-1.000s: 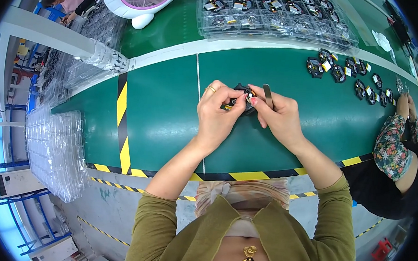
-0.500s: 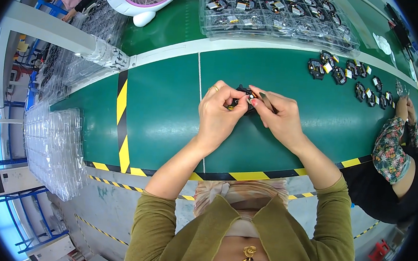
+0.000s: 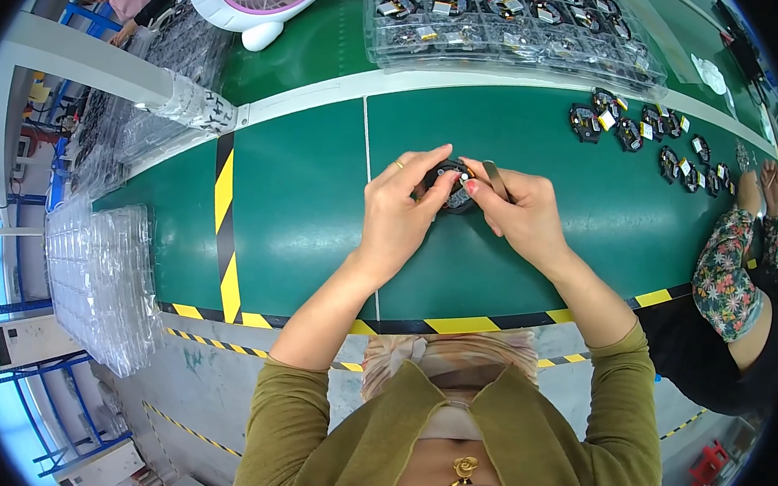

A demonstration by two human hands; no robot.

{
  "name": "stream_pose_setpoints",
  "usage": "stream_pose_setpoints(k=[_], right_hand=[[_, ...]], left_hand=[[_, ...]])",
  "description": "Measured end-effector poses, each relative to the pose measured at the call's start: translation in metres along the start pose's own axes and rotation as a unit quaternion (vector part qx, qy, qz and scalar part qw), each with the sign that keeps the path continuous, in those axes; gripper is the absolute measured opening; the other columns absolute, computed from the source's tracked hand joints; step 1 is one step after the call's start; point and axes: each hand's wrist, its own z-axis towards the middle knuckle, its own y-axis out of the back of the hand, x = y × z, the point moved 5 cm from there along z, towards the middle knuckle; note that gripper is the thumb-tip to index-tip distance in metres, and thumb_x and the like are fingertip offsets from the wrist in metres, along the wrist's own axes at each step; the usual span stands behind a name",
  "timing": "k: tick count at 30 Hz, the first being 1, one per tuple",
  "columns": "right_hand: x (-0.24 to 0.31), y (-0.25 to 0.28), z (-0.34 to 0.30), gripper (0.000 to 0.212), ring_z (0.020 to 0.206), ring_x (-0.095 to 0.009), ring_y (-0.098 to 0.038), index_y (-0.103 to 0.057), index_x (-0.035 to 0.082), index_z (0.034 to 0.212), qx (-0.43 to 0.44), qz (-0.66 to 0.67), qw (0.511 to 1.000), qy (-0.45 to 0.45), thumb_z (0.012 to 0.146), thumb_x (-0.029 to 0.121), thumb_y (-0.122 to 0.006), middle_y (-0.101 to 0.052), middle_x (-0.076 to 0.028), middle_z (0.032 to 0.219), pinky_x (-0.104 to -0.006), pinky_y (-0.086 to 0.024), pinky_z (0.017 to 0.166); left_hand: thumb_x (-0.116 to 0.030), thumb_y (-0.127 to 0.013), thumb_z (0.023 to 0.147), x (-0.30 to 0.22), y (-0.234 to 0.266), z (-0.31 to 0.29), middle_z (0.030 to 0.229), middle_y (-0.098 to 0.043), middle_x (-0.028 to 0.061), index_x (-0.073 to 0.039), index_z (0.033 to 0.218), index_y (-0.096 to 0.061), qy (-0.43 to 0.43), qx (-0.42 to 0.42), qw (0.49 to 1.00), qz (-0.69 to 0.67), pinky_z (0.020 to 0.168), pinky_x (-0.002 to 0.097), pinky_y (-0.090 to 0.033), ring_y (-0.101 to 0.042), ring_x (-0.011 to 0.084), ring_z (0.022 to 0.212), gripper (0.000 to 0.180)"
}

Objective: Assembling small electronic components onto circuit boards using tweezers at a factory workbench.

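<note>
Between my hands, just above the green bench, is a small round black device housing (image 3: 457, 200) with electronic parts inside. My left hand (image 3: 398, 209) grips its left edge, thumb on the upper side and index finger stretched along the rim. A tiny white part (image 3: 464, 177) shows at the tip of my right thumb. My right hand (image 3: 528, 219) is closed round metal tweezers (image 3: 495, 180), their flat end sticking up between thumb and fingers. This hand's thumb and fingertip also press at the housing's right edge. The tweezers' tips are hidden.
Several similar black housings with white-and-yellow pieces (image 3: 629, 135) lie at the far right, near a co-worker's hands (image 3: 759, 190). Behind the bench stand a clear compartment tray (image 3: 513, 63) of housings and a white-and-pink fan (image 3: 271, 1). Stacked clear trays (image 3: 98, 280) stand left.
The housing now lies flatter and shows more of its round face. My left index finger has straightened along the rim. At the right, the co-worker's hand has lifted and opened.
</note>
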Motion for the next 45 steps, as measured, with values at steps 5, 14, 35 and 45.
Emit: stream_pose_setpoints(k=[5,14,35,45], right_hand=[[0.001,0.005,0.004,0.019,0.044,-0.001,-0.037,-0.063,0.002,0.097,0.023,0.018,1.000,-0.004,0.085,0.013,-0.055,-0.041,0.005,0.049,-0.0193,-0.027,0.039],[0.008,0.007,0.005,0.018,0.049,-0.003,-0.039,-0.064,0.003,0.098,0.018,0.023,0.999,0.017,0.085,0.010,-0.054,-0.043,0.003,0.057,-0.0197,-0.031,0.045],[0.018,-0.005,-0.002,0.043,0.063,-0.017,-0.059,-0.057,0.012,0.108,-0.071,-0.318,0.911,0.255,0.068,0.021,-0.070,-0.054,-0.007,0.099,-0.0263,-0.048,0.050],[0.017,0.001,0.001,0.013,0.060,-0.016,-0.058,-0.060,0.004,0.083,-0.101,-0.227,0.921,0.298,0.071,0.005,-0.065,-0.056,-0.007,0.086,-0.0239,-0.047,0.047]], left_hand=[[0.001,-0.062,0.076,0.009,-0.004,-0.001,0.082,-0.061,0.0050,-0.001,0.099,-0.061,0.055,0.025,0.996,-0.061,0.057,0.0176,-0.045,-0.054,0.0055,0.067,0.024],[0.001,-0.063,0.075,0.006,-0.007,-0.006,0.080,-0.060,0.0046,-0.001,0.096,-0.059,0.051,0.016,0.992,-0.117,0.055,0.0180,-0.044,-0.054,0.0058,0.065,0.022],[-0.010,-0.039,0.091,0.029,-0.025,-0.007,0.101,-0.055,0.0098,-0.001,0.114,-0.047,0.349,0.079,0.797,-0.487,0.073,0.0316,-0.054,-0.058,0.0181,0.089,0.025],[-0.011,-0.037,0.091,0.033,-0.025,-0.009,0.094,-0.058,0.0115,0.001,0.118,-0.045,0.377,0.104,0.826,-0.406,0.059,0.0251,-0.054,-0.061,0.0178,0.080,0.031]])
